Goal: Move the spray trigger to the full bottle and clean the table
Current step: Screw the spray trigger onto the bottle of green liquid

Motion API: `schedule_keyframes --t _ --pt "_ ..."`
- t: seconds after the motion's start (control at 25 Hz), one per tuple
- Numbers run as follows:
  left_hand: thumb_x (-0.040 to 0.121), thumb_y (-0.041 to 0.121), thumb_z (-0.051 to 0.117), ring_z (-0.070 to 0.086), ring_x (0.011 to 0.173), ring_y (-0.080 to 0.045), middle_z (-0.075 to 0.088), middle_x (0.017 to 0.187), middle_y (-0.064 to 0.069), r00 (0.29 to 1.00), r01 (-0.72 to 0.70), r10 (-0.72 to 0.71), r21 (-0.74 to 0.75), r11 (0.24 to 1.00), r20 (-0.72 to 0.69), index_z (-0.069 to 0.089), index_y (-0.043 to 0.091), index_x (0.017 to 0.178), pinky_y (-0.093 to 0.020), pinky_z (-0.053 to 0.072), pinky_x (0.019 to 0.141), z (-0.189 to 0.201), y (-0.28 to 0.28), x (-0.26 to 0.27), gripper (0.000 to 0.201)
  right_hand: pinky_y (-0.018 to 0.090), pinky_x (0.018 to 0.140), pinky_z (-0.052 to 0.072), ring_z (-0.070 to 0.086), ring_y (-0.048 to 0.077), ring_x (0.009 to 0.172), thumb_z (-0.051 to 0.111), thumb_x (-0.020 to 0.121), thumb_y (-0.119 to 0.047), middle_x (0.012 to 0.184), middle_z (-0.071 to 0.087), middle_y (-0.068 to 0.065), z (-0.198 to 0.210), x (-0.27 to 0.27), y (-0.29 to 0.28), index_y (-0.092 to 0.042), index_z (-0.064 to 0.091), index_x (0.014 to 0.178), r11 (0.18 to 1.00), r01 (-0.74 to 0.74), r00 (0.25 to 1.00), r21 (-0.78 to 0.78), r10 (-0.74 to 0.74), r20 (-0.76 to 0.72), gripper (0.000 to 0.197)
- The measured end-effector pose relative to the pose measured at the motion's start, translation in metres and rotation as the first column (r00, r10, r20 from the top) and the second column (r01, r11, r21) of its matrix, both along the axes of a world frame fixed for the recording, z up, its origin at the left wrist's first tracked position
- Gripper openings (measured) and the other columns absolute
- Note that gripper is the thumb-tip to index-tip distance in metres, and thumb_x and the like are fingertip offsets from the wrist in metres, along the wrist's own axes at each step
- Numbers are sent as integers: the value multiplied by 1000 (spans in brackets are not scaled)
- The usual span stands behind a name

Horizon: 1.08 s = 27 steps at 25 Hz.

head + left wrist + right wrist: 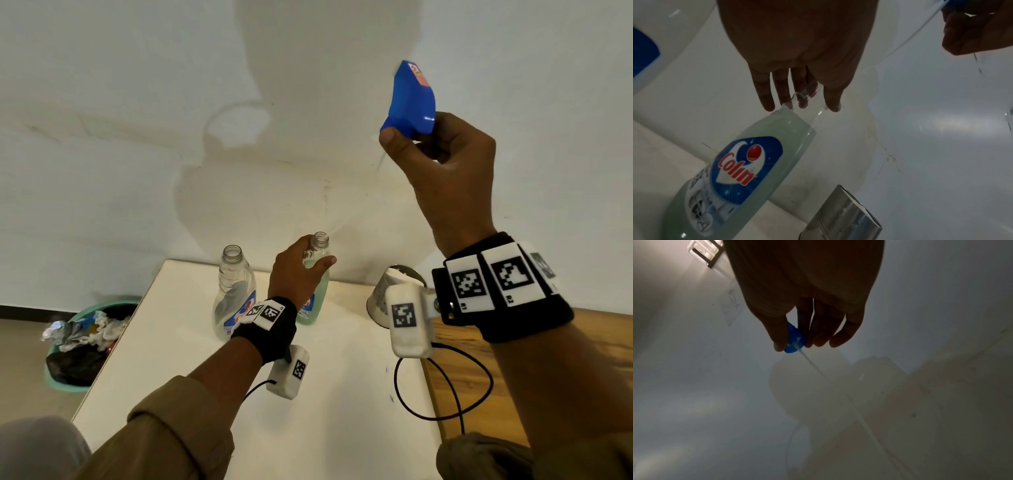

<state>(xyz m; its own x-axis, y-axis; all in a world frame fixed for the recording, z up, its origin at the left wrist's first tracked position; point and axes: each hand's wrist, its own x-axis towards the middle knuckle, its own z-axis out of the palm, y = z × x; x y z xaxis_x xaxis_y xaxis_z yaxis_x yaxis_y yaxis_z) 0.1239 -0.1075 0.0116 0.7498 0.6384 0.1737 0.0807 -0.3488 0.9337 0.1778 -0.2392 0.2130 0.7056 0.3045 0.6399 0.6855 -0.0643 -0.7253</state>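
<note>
Right hand (442, 154) pinches the trigger (411, 99) aloft, off the empty bottle (233, 291); left hand (298, 270) grips the full bottle (748, 162); fitting and wiping remain.

A white surface (342, 394) stands against the wall. On it, toward twelve o'clock, an empty clear bottle (233, 294) stands upright just beside a bottle of pale green liquid (313, 305). A shiny metal cup (382, 294) sits toward two o'clock, beside a wooden top (479, 359).
</note>
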Motion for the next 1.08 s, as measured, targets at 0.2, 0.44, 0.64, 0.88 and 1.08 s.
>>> schedule_keyframes --t 0.2,0.44,0.64,0.88,1.08 --pt "79 42 67 58 95 -11 64 102 11 999 -35 34 -23 999 -24 59 28 115 -24 44 85 3 -2 -2 39 19 73 51 61 6 71 76 81 -31 86 72 -4 -41 1 19 -12 71 106 990 -33 995 -134 20 -99 31" --pt "78 44 66 60 101 -11 67 105 11 999 -24 23 -58 998 -23 59 36 115 -29 47 88 7 -14 -13 38 5 70 45 65 13 83 74 83 -21 92 73 3 -91 -4 17 -12 70 109 971 -50 985 -234 10 -170 28" --pt "74 53 63 63 93 -8 70 100 9 1000 17 -17 5 1000 26 63 33 107 -31 52 82 16 -25 -31 39 19 77 50 67 16 92 73 82 -17 95 73 1 -117 -21 7 -15 69 111 958 -111 960 -266 34 -278 29" --pt "81 34 65 64 95 -7 72 101 4 995 90 -88 -56 994 38 66 30 112 -15 44 76 22 -38 -63 30 7 69 45 66 12 95 71 84 -14 99 73 0 -139 -42 0 -15 68 115 946 -155 947 -284 60 -316 31" --pt "78 42 68 61 100 -3 69 102 15 997 67 -62 -130 989 41 62 40 116 -23 45 85 10 -42 -79 38 12 74 47 66 16 96 71 84 -12 99 72 1 -152 -58 -6 -14 67 117 944 -173 932 -281 65 -356 33"
